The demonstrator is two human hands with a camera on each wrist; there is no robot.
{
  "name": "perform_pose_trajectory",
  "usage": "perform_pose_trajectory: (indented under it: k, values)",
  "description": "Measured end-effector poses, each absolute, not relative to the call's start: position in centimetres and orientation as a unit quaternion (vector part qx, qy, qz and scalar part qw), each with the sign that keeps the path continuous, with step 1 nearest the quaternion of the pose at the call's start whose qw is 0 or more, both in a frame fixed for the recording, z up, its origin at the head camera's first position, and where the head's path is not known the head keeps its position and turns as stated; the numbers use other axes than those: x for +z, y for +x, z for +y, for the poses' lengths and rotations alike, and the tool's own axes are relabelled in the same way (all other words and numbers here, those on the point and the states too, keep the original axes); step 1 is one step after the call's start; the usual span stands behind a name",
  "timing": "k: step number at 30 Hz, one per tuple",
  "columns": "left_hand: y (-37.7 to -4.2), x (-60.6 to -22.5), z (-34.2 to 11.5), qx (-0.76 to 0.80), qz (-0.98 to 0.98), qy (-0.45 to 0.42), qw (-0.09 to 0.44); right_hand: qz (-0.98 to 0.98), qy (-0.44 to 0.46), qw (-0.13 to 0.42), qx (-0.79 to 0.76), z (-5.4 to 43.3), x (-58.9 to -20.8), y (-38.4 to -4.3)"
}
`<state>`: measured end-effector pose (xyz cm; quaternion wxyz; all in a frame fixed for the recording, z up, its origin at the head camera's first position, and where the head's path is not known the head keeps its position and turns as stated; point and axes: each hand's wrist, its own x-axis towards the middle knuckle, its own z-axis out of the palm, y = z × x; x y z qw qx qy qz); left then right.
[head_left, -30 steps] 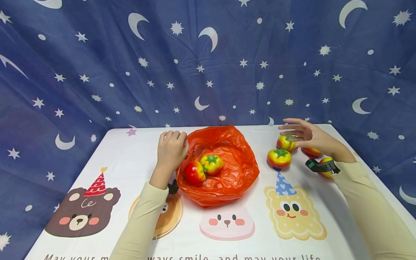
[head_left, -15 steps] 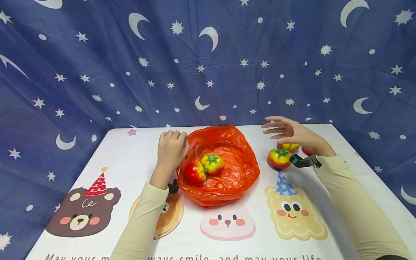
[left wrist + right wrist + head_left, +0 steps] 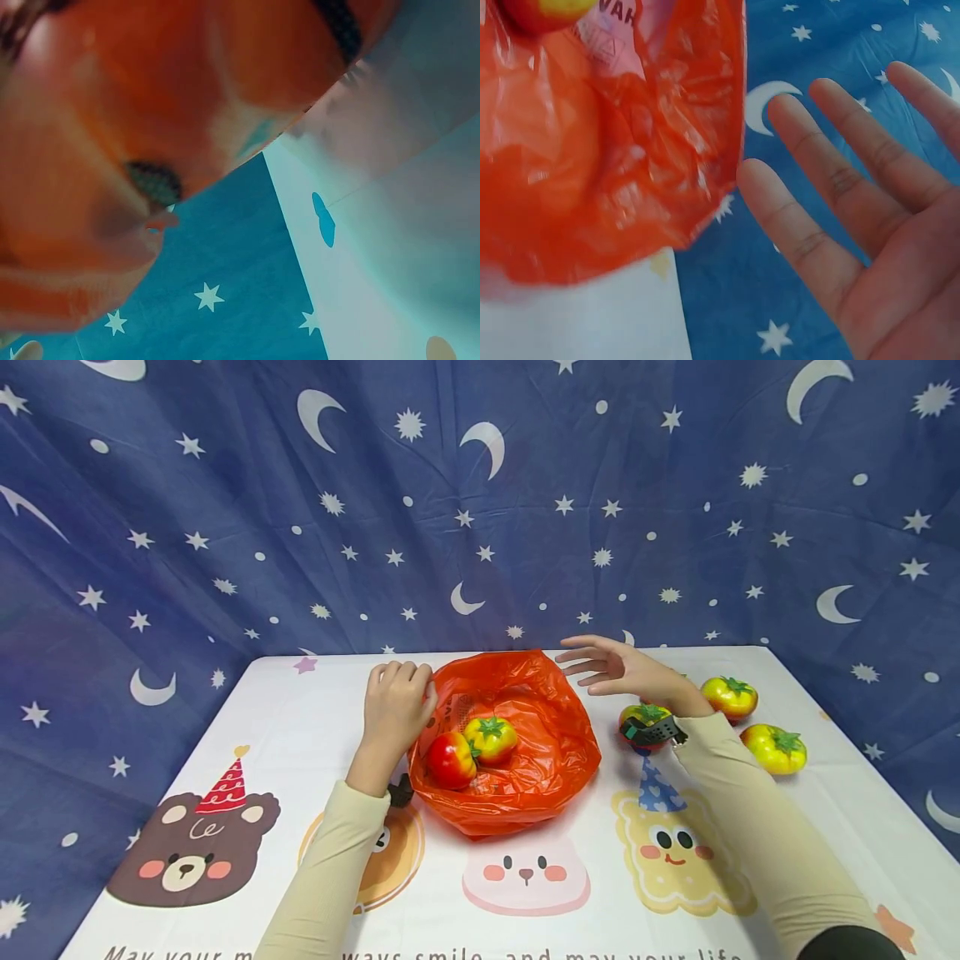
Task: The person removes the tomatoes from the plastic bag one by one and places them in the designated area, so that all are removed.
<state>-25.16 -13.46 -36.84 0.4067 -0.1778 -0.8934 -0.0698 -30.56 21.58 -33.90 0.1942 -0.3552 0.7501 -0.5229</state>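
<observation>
A red plastic bag (image 3: 551, 752) stands with its mouth spread wide on the table. Inside it lie two toy tomatoes, one mostly red (image 3: 450, 762) and one mostly yellow (image 3: 491, 739). My left hand (image 3: 397, 706) grips the bag's left rim with curled fingers; the left wrist view is mostly filled by the bag's film (image 3: 165, 75). Close to the bag's back right rim is my right hand (image 3: 626, 670), its fingers spread and nothing in them. In the right wrist view the fingertips of the right hand (image 3: 870, 202) come right up to the bag's edge (image 3: 697, 150).
On the right, several more tomatoes sit on the table: one yellow-red (image 3: 731, 698), one yellow (image 3: 776, 749) and one partly behind the wrist strap (image 3: 647, 717). A starry blue curtain (image 3: 525, 527) hangs behind the cartoon-print tablecloth (image 3: 300, 752).
My right hand has moved left from above the loose tomatoes to the bag's right rim, uncovering the tomatoes on the right. The left hand and the bag stay put.
</observation>
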Motion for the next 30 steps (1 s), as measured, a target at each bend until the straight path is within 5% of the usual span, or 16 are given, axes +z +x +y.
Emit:
perform_pose_trajectory:
  k: [30]
  values:
    - [-25.1,-36.8,-13.5,-0.066,-0.896,-0.176,0.403,0.72,-0.34,0.235,-0.557,13.1,-39.5,-31.8]
